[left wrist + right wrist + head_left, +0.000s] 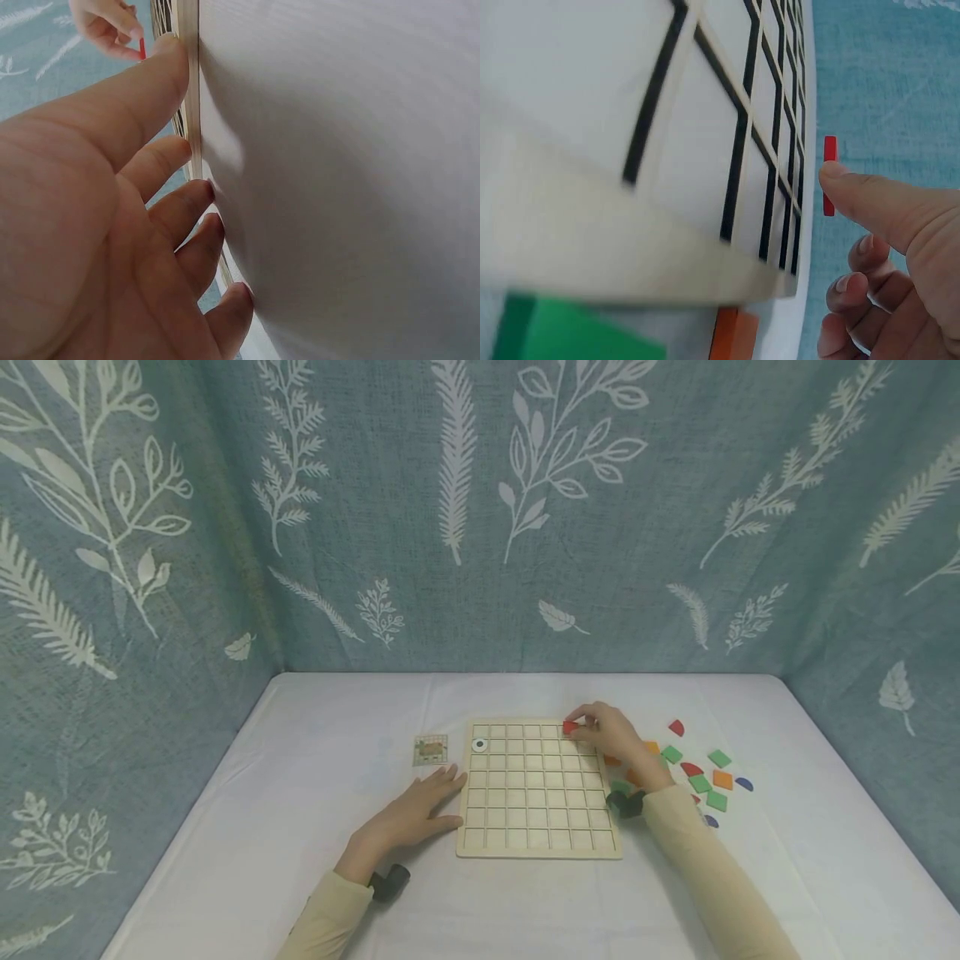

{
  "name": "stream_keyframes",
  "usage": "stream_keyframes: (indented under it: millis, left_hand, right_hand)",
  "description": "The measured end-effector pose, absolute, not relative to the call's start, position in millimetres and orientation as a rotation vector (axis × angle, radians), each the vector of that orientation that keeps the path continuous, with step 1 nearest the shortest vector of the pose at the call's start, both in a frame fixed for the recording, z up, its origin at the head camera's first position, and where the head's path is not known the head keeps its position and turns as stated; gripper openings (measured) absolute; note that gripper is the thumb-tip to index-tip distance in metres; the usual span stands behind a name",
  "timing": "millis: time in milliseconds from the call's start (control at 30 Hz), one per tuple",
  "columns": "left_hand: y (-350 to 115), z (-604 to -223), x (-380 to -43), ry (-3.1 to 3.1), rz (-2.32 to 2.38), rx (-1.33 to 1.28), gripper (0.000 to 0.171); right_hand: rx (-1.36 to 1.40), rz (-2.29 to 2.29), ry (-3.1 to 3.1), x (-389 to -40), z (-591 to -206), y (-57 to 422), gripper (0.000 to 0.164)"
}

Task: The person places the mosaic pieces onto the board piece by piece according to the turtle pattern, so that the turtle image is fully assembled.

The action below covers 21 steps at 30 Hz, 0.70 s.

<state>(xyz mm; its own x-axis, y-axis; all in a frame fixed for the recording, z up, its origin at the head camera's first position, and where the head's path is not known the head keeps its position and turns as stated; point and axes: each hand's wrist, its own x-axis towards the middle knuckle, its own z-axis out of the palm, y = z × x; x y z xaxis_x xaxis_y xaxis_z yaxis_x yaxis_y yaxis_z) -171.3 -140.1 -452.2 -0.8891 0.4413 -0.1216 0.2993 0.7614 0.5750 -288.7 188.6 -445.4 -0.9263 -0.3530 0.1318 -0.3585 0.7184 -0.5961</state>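
Observation:
A pale wooden grid board lies on the white table. In its upper left part sits a white round piece with a dark centre. My right hand pinches a small flat red piece over the board's top right corner; the right wrist view shows that red piece edge-on, raised off the board. Along the board's left edge, my left hand rests with spread fingers. Seen from the left wrist, its thumb and fingertips meet the board's side.
A small picture card lies left of the board. Loose green squares, orange squares, red quarter-rounds and blue half-rounds are scattered to the right, some under the right forearm. A patterned curtain stands behind the table.

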Motion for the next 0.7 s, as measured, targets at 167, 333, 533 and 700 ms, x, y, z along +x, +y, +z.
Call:
stream_keyframes:
  millis: [167, 333, 533, 700]
  left_hand:
    - [-140, -453, -172, 2.708, 0.813, 0.569, 0.066]
    - [-139, -453, -172, 2.712, 0.793, 0.551, 0.066]
    - [-139, -453, -172, 2.704, 0.814, 0.559, 0.066]
    - [-139, -452, -171, 2.700, 0.823, 0.560, 0.066]
  right_hand:
    - [0.657, 1.049, -2.905, -286, -444, 179, 0.020]
    - [0.736, 1.056, -2.895, -285, -443, 168, 0.020]
    - [0.778, 1.066, -2.895, -284, -442, 157, 0.021]
    - [0.828, 1.070, -2.884, -285, -444, 148, 0.022]
